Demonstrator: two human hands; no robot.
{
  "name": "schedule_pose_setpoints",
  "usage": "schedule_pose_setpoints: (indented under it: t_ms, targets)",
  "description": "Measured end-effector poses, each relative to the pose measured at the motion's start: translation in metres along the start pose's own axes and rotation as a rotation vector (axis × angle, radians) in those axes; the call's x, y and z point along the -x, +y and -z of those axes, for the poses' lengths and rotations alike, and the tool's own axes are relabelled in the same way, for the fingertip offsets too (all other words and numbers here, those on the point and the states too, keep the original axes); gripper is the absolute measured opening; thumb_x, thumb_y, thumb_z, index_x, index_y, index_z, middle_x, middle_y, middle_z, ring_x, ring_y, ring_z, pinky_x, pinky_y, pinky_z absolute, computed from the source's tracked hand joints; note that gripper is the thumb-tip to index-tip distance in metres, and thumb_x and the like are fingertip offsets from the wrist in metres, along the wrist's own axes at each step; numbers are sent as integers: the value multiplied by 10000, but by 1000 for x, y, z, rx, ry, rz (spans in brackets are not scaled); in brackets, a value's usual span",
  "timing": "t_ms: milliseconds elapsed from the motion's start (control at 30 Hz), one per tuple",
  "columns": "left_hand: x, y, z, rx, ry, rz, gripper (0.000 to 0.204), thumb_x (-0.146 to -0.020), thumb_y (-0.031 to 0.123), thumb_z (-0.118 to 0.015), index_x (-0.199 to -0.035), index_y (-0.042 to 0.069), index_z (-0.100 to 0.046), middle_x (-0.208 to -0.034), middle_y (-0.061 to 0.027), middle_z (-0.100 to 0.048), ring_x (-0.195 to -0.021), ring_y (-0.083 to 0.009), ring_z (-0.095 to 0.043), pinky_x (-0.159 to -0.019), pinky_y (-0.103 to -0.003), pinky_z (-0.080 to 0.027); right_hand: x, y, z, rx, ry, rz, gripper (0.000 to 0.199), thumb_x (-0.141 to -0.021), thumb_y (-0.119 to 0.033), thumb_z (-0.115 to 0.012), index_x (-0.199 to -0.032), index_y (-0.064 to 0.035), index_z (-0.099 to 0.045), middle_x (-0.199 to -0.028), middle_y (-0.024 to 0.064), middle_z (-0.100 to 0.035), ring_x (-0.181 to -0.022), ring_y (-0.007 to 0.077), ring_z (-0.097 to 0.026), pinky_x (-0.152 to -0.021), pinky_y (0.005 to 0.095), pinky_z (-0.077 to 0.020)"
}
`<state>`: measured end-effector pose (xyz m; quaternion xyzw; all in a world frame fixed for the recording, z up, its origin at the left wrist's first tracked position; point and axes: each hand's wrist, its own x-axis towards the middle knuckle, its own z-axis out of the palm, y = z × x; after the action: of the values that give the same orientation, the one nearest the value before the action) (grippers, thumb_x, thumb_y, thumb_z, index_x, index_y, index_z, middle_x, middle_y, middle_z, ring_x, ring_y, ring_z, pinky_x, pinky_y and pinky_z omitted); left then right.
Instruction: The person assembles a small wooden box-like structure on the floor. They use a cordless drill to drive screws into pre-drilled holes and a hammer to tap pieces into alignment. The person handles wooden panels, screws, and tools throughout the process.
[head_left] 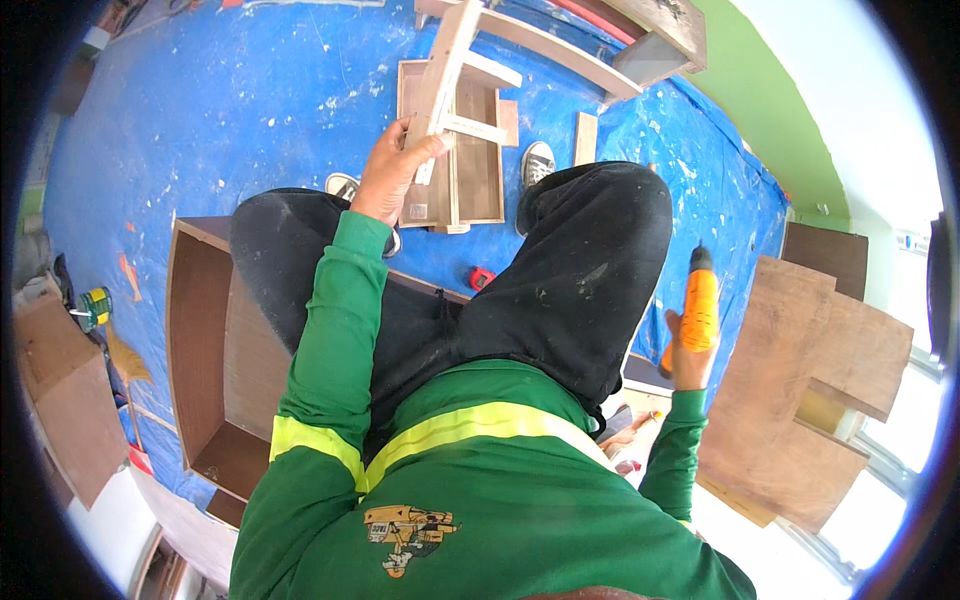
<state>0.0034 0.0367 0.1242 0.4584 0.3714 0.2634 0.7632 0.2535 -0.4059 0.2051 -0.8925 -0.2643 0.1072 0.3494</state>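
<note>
My left hand (388, 172) is closed around the near end of a pale wooden frame (447, 65), which has short crosspieces sticking out to its right. Below the frame, a shallow wooden drawer box (484, 200) lies on the floor between my shoes. Out to the right, past my knee, my right hand (692, 366) grips an orange cordless drill (701, 300), its dark chuck pointing away from me. The drill touches no wood. A red tape measure (481, 278) lies on the floor between my legs.
Blue plastic sheeting (290, 90) covers the floor. An open wooden cabinet box (198, 340) stands by my left leg. Wood panels (770, 370) lie at right, with a short board (586, 138) ahead. More wooden framing (560, 52) is at the far side; a green can (95, 308) stands left.
</note>
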Motion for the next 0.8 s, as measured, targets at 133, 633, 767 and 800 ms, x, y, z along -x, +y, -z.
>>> schedule_pose_setpoints:
  t_ms: [133,633,767,800]
  targets:
    - [0,-7,4,187,-90,37,386,-1023,339,-639,-1285,56,-651,-1180,-46,-687,-1026,-189,-651,-908,-432,-566,53,59,-25,-254,73,-351,403,-880,-37,-781,-1254,-38,-630,-970,22,-645,-776,124,-615,-699,296,-527]
    - [22,48,-53,105,-497,101,481,-1022,352,-630,-1392,51,-574,-1026,-15,-605,-791,-90,-521,-662,-264,-442,23,-16,-16,-66,48,54,369,-883,-140,-832,-1135,-9,-597,-986,184,-707,-879,356,-704,-799,433,-549]
    - [3,72,-43,140,-616,247,497,-1037,434,-632,-1374,77,-556,-1024,-44,-590,-747,-90,-529,-607,-249,-430,76,22,5,186,-8,23,429,-832,-100,-851,-1146,-16,-572,-1007,212,-696,-923,372,-700,-831,440,-542]
    - [-5,76,-41,143,-662,281,507,-1035,439,-631,-1382,78,-550,-1022,-50,-587,-739,-90,-530,-595,-247,-428,98,47,4,246,15,-16,433,-828,-91,-844,-1148,-14,-563,-1009,232,-691,-936,428,-691,-830,471,-538]
